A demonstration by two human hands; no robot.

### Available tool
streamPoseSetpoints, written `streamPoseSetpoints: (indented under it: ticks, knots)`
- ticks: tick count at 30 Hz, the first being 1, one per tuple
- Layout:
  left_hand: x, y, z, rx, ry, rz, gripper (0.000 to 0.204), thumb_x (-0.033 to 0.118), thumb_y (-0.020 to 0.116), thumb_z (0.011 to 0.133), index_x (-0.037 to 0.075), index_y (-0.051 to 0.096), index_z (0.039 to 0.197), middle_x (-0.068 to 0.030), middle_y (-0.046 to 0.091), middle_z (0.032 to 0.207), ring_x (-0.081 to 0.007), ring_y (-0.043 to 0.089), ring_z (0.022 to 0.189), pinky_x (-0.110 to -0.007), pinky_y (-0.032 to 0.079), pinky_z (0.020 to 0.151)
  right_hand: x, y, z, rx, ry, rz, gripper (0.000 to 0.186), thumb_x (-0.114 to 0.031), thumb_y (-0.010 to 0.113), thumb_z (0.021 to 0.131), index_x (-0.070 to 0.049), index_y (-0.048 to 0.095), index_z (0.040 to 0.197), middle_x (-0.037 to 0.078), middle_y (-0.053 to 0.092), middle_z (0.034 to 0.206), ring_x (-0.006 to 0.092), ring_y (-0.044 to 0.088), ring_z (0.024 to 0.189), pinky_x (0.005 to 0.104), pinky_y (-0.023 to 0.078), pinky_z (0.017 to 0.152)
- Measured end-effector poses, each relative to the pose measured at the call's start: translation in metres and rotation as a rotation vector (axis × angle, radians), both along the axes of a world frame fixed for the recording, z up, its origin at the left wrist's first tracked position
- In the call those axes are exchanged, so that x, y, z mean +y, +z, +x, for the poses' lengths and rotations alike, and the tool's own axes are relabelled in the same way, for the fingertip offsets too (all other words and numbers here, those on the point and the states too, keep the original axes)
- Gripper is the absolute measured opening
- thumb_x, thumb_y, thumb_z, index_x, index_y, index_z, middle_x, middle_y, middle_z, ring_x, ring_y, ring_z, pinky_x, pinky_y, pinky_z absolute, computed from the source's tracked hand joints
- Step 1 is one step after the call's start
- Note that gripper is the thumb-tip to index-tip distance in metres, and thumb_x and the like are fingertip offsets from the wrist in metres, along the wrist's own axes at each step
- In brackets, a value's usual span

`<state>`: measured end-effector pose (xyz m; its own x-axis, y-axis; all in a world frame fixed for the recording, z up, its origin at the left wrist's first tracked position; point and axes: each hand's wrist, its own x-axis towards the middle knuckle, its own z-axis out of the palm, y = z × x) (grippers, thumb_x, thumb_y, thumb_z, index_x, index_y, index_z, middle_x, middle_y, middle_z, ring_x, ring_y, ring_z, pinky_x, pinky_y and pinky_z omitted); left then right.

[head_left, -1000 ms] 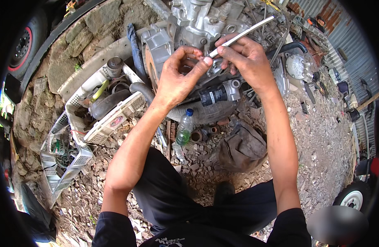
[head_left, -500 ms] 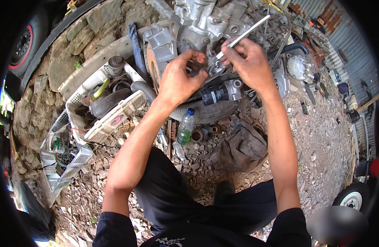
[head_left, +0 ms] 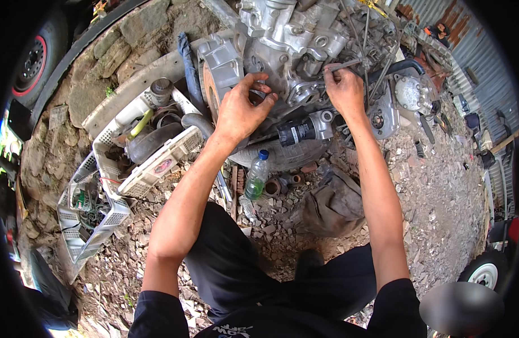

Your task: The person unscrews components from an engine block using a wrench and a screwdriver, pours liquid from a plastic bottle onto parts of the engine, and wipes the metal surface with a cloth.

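Pinched in the fingers of my right hand (head_left: 346, 93) is a slim metal wrench (head_left: 349, 63), pointing away to the right over the engine. My left hand (head_left: 242, 112) is at the near left side of the engine block (head_left: 284, 59), its fingers bent and the thumb apart from them; I see nothing between them. Between my hands, a metal flange (head_left: 305, 93) sticks out from the silver block. Below it is a black cylindrical filter (head_left: 296, 133) with a white label. The round bell-shaped housing (head_left: 223, 65) stands just beyond my left hand.
An old tyre (head_left: 282, 158) lies under the engine. Nearer are a plastic bottle (head_left: 256, 179) with green liquid and a dirty brown cloth bag (head_left: 332, 207). White crates (head_left: 158, 166) of parts stand left, by a stone wall (head_left: 90, 93). A round-ended metal cover (head_left: 408, 93) lies right, on gravel.
My right hand has moved right, away from the flange and from my left hand, and the wrench has swung lower. My left hand has shifted slightly left.
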<state>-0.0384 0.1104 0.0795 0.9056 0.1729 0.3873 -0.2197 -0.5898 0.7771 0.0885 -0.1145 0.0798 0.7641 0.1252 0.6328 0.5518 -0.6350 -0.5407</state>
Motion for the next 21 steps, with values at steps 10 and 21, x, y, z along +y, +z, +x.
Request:
streamPoseSetpoints:
  ticks: [10,21]
  knots:
    - [-0.001,-0.008,0.005,-0.015,-0.033,0.046,0.045,0.023,0.078,0.085,0.006,0.064,0.124,-0.0033,0.072,0.097,-0.0104,0.065,0.082,-0.027,0.050,0.071,0.007,-0.005,0.001,0.100,0.125,0.139,0.020,-0.016,0.066,0.092,0.000,0.071,0.103,0.010,0.073,0.076,0.0149,0.072,0.071,0.0269,0.054,0.067]
    - [-0.009,-0.002,0.003,0.029,-0.059,0.035,0.045,0.025,0.077,0.085,0.006,0.064,0.124,-0.0029,0.071,0.095,-0.0100,0.063,0.079,-0.027,0.050,0.071,-0.008,-0.002,0.002,0.051,0.056,0.091,0.019,-0.019,0.066,0.088,-0.003,0.074,0.095,0.019,0.072,0.079,0.0307,0.073,0.074,0.0356,0.056,0.067]
